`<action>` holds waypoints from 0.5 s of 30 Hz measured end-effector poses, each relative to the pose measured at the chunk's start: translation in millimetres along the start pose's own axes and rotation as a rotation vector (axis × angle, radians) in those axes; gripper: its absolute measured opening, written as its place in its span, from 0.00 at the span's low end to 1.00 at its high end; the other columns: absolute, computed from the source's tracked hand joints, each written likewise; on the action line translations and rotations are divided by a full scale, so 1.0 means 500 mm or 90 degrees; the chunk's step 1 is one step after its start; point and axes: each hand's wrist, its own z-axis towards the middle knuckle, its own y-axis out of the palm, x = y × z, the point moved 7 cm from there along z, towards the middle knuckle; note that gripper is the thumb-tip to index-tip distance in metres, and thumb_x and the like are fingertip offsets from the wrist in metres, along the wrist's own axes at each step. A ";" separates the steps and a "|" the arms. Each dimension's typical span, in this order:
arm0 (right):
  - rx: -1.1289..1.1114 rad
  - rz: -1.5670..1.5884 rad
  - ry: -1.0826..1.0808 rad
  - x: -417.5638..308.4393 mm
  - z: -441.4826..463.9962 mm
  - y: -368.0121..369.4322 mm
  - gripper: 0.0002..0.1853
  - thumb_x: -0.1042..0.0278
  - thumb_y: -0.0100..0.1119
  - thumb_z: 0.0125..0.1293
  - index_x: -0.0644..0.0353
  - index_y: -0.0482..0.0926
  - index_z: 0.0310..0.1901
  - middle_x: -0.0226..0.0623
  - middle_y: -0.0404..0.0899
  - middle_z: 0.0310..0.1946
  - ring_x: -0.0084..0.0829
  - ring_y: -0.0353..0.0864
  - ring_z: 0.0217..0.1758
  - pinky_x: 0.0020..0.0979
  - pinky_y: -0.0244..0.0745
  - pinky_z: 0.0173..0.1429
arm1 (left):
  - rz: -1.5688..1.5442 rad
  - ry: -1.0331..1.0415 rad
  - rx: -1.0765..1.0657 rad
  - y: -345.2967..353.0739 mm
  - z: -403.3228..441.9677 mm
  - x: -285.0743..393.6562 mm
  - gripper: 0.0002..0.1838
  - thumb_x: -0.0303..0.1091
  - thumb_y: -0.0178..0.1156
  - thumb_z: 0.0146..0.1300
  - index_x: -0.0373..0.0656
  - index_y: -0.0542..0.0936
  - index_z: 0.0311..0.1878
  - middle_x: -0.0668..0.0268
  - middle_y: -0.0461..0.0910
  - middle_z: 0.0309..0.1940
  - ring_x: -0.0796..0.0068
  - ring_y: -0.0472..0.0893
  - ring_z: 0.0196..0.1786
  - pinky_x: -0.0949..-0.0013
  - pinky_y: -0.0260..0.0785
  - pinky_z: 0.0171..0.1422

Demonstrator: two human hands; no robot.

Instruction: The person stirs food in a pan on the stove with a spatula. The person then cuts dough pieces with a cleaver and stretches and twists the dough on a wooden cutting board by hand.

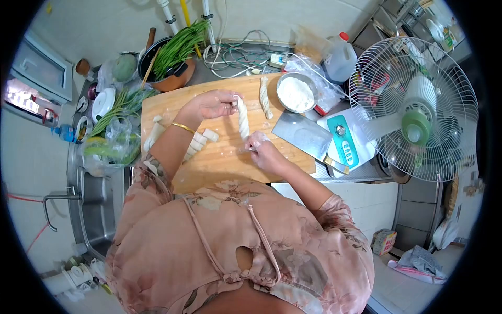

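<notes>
A twisted strip of dough [243,119] stretches between my two hands over the wooden board [209,175]. My left hand [215,103] pinches its far end, and my right hand [264,152] grips the near end. Another dough twist [265,98] lies on the board to the right, beyond my right hand. Several cut dough pieces [201,142] sit in a row near my left forearm, which partly covers them. A longer piece of dough [153,135] rests at the board's left edge. Flour dusts my fingers.
A bowl of flour [297,92] stands at the board's far right corner. The cleaver [303,135] lies over the right edge beside a kitchen scale [345,141]. A fan [417,118] is at right, a sink [99,209] at left, and a pot of green vegetables [170,65] behind.
</notes>
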 end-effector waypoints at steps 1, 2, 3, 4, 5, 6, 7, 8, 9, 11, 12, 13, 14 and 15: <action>0.006 0.011 0.007 0.025 0.000 0.008 0.13 0.85 0.48 0.49 0.63 0.77 0.35 0.46 0.69 0.33 0.49 0.70 0.39 0.41 0.68 0.45 | 0.024 0.009 -0.013 0.029 -0.007 0.013 0.12 0.28 0.55 0.63 0.36 0.75 0.50 0.64 0.78 0.40 0.76 0.77 0.41 0.74 0.72 0.46; 0.044 -0.009 0.057 0.057 -0.001 0.007 0.12 0.86 0.49 0.48 0.63 0.77 0.34 0.47 0.69 0.34 0.48 0.71 0.39 0.40 0.69 0.45 | 0.041 0.017 -0.034 0.053 -0.011 0.015 0.12 0.28 0.55 0.63 0.37 0.75 0.50 0.64 0.78 0.40 0.76 0.77 0.41 0.74 0.72 0.47; 0.081 -0.029 0.108 0.085 0.002 0.002 0.12 0.86 0.49 0.48 0.64 0.78 0.33 0.48 0.70 0.36 0.48 0.72 0.40 0.38 0.70 0.45 | 0.057 0.025 -0.056 0.076 -0.017 0.013 0.12 0.27 0.55 0.63 0.37 0.75 0.49 0.65 0.78 0.40 0.77 0.77 0.41 0.74 0.72 0.47; 0.119 -0.048 0.158 0.112 0.005 -0.003 0.11 0.87 0.50 0.47 0.64 0.78 0.32 0.48 0.70 0.38 0.48 0.72 0.41 0.37 0.70 0.44 | 0.074 0.033 -0.077 0.096 -0.023 0.010 0.12 0.27 0.56 0.62 0.37 0.75 0.49 0.65 0.78 0.39 0.77 0.77 0.41 0.74 0.72 0.47; 0.159 -0.089 0.136 0.127 0.010 -0.009 0.09 0.86 0.50 0.48 0.65 0.78 0.30 0.50 0.71 0.40 0.49 0.73 0.43 0.37 0.71 0.45 | 0.121 0.014 -0.087 0.108 -0.028 0.001 0.12 0.27 0.56 0.62 0.37 0.76 0.48 0.65 0.78 0.39 0.78 0.76 0.40 0.75 0.72 0.46; 0.199 -0.130 0.115 0.143 0.013 -0.017 0.08 0.86 0.51 0.48 0.67 0.78 0.29 0.52 0.72 0.43 0.49 0.74 0.45 0.37 0.71 0.46 | 0.168 -0.004 -0.096 0.119 -0.033 -0.010 0.11 0.26 0.56 0.62 0.37 0.76 0.47 0.66 0.78 0.39 0.80 0.76 0.39 0.77 0.71 0.46; 0.238 -0.171 0.094 0.149 0.015 -0.029 0.06 0.85 0.51 0.49 0.68 0.78 0.27 0.54 0.73 0.46 0.50 0.75 0.46 0.37 0.72 0.47 | 0.214 -0.024 -0.105 0.127 -0.040 -0.021 0.10 0.26 0.56 0.61 0.38 0.77 0.47 0.66 0.77 0.39 0.81 0.76 0.39 0.78 0.71 0.45; 0.207 -0.223 0.091 0.161 0.021 -0.034 0.08 0.83 0.52 0.51 0.68 0.79 0.33 0.58 0.71 0.52 0.53 0.74 0.51 0.38 0.71 0.52 | 0.196 -0.057 -0.115 0.135 -0.050 -0.030 0.11 0.25 0.56 0.60 0.37 0.77 0.47 0.67 0.78 0.40 0.82 0.75 0.39 0.79 0.71 0.45; 0.215 -0.209 0.136 0.166 0.024 -0.047 0.09 0.83 0.53 0.51 0.67 0.80 0.34 0.58 0.71 0.51 0.53 0.74 0.51 0.38 0.71 0.52 | 0.208 -0.061 -0.104 0.124 -0.051 -0.038 0.11 0.25 0.56 0.61 0.37 0.77 0.47 0.67 0.78 0.39 0.82 0.75 0.39 0.79 0.71 0.45; 0.228 -0.180 0.224 0.153 0.027 -0.076 0.10 0.81 0.54 0.53 0.64 0.80 0.37 0.57 0.71 0.51 0.54 0.74 0.50 0.39 0.70 0.54 | 0.231 -0.069 -0.083 0.084 -0.047 -0.058 0.11 0.25 0.55 0.61 0.37 0.77 0.48 0.67 0.78 0.39 0.81 0.75 0.39 0.79 0.71 0.45; 0.262 -0.191 0.187 0.131 0.028 -0.088 0.10 0.81 0.54 0.53 0.63 0.80 0.38 0.56 0.71 0.50 0.54 0.74 0.50 0.40 0.71 0.53 | 0.234 -0.040 -0.040 0.063 -0.045 -0.056 0.11 0.25 0.55 0.61 0.37 0.77 0.48 0.67 0.78 0.39 0.81 0.75 0.38 0.79 0.71 0.45; 0.296 -0.202 0.150 0.107 0.029 -0.099 0.11 0.81 0.54 0.53 0.63 0.80 0.39 0.55 0.72 0.50 0.54 0.74 0.49 0.40 0.71 0.52 | 0.236 -0.011 0.004 0.042 -0.045 -0.053 0.11 0.25 0.55 0.62 0.36 0.77 0.47 0.66 0.78 0.38 0.80 0.75 0.38 0.78 0.71 0.44; 0.329 -0.212 0.112 0.083 0.028 -0.108 0.11 0.80 0.54 0.54 0.62 0.80 0.39 0.54 0.72 0.49 0.54 0.74 0.48 0.40 0.71 0.51 | 0.239 0.018 0.047 0.019 -0.044 -0.050 0.11 0.26 0.55 0.62 0.35 0.76 0.47 0.66 0.78 0.38 0.80 0.75 0.37 0.78 0.71 0.44; 0.321 -0.217 0.052 0.055 0.031 -0.108 0.12 0.81 0.54 0.53 0.62 0.80 0.40 0.53 0.72 0.49 0.53 0.74 0.47 0.41 0.71 0.50 | 0.170 0.006 0.063 -0.008 -0.038 -0.054 0.10 0.26 0.55 0.62 0.35 0.77 0.47 0.66 0.77 0.37 0.80 0.75 0.36 0.78 0.71 0.43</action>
